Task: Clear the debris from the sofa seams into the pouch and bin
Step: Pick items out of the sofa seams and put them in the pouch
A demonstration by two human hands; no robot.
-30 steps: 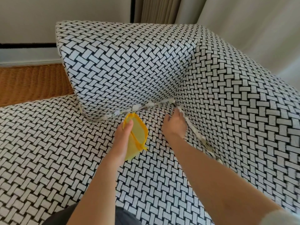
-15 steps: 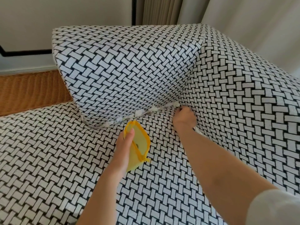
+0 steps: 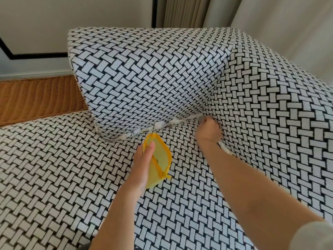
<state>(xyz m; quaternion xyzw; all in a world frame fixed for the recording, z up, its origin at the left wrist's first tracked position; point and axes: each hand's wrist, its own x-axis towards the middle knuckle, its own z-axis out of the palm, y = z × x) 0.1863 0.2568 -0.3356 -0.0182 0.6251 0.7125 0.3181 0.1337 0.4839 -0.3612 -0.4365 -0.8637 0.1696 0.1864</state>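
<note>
Right hand (image 3: 209, 130): flat on the seat a second ago, now curled at the sofa (image 3: 270, 123) corner seam; whether it grips debris (image 3: 162, 125) cannot be told. Left hand (image 3: 142, 165) unchanged, holds yellow pouch (image 3: 161, 157) open near back-seam debris.

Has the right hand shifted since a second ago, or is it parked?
Yes. The right hand moved forward along the seat into the corner where the back cushion and armrest meet, fingers now curled.
</note>
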